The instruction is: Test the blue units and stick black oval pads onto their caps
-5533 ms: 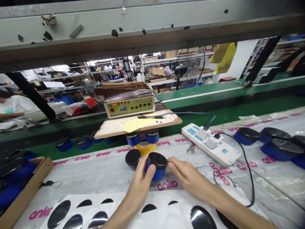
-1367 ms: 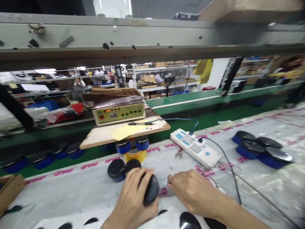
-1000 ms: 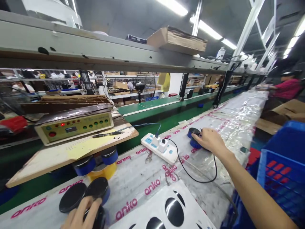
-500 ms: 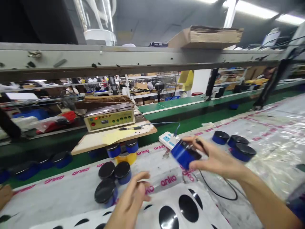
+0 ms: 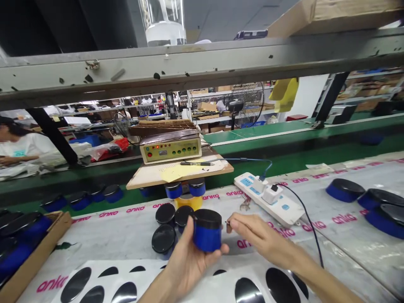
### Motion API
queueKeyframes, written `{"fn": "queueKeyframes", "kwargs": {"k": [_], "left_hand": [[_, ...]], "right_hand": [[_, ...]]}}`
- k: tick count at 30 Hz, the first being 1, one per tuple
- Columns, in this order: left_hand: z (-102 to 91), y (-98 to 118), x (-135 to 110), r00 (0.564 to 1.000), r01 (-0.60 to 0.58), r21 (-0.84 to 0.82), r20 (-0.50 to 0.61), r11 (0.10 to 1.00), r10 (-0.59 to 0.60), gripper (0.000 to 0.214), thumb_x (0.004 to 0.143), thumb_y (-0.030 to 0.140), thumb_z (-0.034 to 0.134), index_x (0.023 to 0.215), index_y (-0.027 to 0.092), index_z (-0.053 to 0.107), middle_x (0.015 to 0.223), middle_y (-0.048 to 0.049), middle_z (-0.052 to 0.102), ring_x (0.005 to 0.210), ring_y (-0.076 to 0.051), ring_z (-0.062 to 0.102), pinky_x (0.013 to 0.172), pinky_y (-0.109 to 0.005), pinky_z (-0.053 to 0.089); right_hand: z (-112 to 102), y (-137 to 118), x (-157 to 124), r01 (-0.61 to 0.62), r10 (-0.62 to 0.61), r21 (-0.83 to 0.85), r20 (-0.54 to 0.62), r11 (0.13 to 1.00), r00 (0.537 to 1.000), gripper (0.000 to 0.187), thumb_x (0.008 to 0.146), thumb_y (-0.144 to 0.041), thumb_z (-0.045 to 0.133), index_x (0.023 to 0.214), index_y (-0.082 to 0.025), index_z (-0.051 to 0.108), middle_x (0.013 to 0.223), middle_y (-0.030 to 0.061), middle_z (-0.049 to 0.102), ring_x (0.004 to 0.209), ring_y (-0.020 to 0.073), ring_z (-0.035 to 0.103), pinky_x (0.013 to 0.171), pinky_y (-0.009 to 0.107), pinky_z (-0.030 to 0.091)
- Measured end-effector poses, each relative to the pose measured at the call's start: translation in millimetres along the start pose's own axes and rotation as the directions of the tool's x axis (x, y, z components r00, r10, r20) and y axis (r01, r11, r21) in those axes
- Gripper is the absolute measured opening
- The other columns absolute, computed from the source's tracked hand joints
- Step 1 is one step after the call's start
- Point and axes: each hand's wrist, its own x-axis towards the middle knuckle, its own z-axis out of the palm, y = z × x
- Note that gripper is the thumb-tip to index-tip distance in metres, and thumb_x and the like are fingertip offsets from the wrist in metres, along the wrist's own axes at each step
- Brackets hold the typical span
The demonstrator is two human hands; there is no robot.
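Observation:
A round blue container with a glossy black top (image 5: 207,235) is upright in my left hand (image 5: 189,265), thumb on one side and fingers curled under it. Just to its right is my right hand (image 5: 252,235), fingertips pinched together. A tiny dark tip shows at those fingertips, too small to name. Behind my left hand stand several more black-topped blue containers (image 5: 163,239). Below both hands lies a white sheet (image 5: 189,294) bearing black round stickers (image 5: 249,291).
A white power strip (image 5: 280,210) with plugs and a black cable (image 5: 311,223) lies on the right. A control box (image 5: 172,149) sits on a wooden board (image 5: 145,179). Containers fill a cardboard box (image 5: 47,248) at left; others stand far right. A shelf beam (image 5: 202,63) crosses above.
The blue container has passed from my right hand into my left. My right hand has come away from it, fingers now pinched. The view has swung, bringing the cardboard box into sight.

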Motion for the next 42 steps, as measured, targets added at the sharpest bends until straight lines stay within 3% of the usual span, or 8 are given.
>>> {"fn": "queueKeyframes", "kwargs": {"k": [5,17,20,24,30,34,37,42], "left_hand": [[-2.2,-1.6,-1.5,0.999,-0.001,0.012,-0.046,1.0,0.002,0.047,0.083,0.047,0.057,0.102,0.004,0.063,0.081,-0.0139,0.069,0.075,-0.02,0.068,0.048,-0.017,0.051],[12.0,-2.5,-0.2,0.991,-0.047,0.1,-0.117,0.994,0.058,0.044,0.091,0.048,0.04,0.102,0.011,0.061,0.09,-0.011,0.068,0.08,-0.022,0.065,0.075,-0.034,0.049],[7.2,-8.0,1.9,0.954,-0.148,0.287,-0.209,0.946,0.213,0.047,0.083,0.056,0.05,0.106,0.016,0.057,0.096,-0.0083,0.066,0.089,-0.023,0.062,0.082,-0.035,0.046],[-0.9,-14.6,2.5,0.821,-0.345,0.753,-0.048,0.56,0.569,0.057,0.065,0.056,0.07,0.105,0.019,0.052,0.098,-0.0043,0.062,0.094,-0.023,0.057,0.084,-0.031,0.043],[-17.2,-14.8,3.8,0.708,-0.25,0.964,0.245,-0.089,0.662,0.061,0.076,0.042,0.066,0.128,0.024,0.04,0.121,-0.0098,0.046,0.112,-0.027,0.049,0.094,-0.043,0.042],[-22.7,-14.0,5.8,0.455,-0.251,0.753,0.646,-0.608,0.613,0.063,0.079,0.016,0.064,0.135,0.021,0.036,0.113,-0.0092,0.039,0.115,-0.026,0.044,0.095,-0.044,0.046],[-19.4,-12.6,5.4,0.279,-0.302,0.544,0.836,-0.783,0.473,0.052,0.076,-0.006,0.054,0.123,0.015,0.048,0.105,-0.0072,0.039,0.119,-0.026,0.041,0.1,-0.047,0.043],[-13.6,-9.8,2.6,0.25,-0.324,0.424,0.901,-0.846,0.356,0.047,0.073,-0.012,0.047,0.113,0.012,0.057,0.103,-0.0075,0.037,0.12,-0.026,0.039,0.102,-0.052,0.042]], "right_hand": [[9.4,2.5,-1.1,0.15,-0.152,-0.029,-0.056,0.988,0.987,0.03,0.098,-0.035,0.034,0.086,-0.019,0.056,0.07,0.0005,0.058,0.062,0.0112,0.052,0.057,0.023,0.038],[15.6,-2.5,-6.9,0.18,-0.184,-0.061,-0.073,0.982,0.98,0.023,0.097,-0.026,0.037,0.088,-0.019,0.057,0.076,0.0011,0.062,0.067,0.0115,0.058,0.062,0.021,0.04],[17.5,-2.9,-8.6,0.098,-0.115,-0.227,-0.063,0.969,0.991,0.028,0.097,-0.028,0.034,0.082,-0.018,0.055,0.07,0.0017,0.06,0.059,0.013,0.055,0.055,0.025,0.035],[23.2,0.2,-9.0,0.02,-0.036,-0.335,-0.041,0.942,0.999,0.032,0.097,-0.027,0.028,0.076,-0.018,0.051,0.064,0.0023,0.058,0.052,0.0147,0.051,0.051,0.028,0.029],[24.5,11.8,0.4,-0.02,0.025,-0.123,0.043,0.992,0.999,0.021,0.096,-0.022,0.031,0.093,-0.02,0.052,0.084,0.0022,0.061,0.073,0.016,0.058,0.062,0.026,0.038],[24.9,17.7,4.9,-0.034,0.036,-0.046,0.05,0.998,0.998,0.018,0.096,-0.022,0.033,0.086,-0.02,0.049,0.085,0.0017,0.058,0.077,0.0155,0.056,0.066,0.025,0.04],[28.1,19.3,4.4,-0.038,0.041,-0.041,0.065,0.998,0.997,0.021,0.096,-0.024,0.032,0.083,-0.019,0.047,0.082,0.0023,0.056,0.074,0.0158,0.054,0.067,0.027,0.04],[32.5,21.2,3.1,-0.033,0.04,-0.096,0.077,0.995,0.996,0.02,0.096,-0.024,0.03,0.085,-0.018,0.047,0.083,0.0046,0.056,0.076,0.0181,0.054,0.067,0.029,0.041]]}}
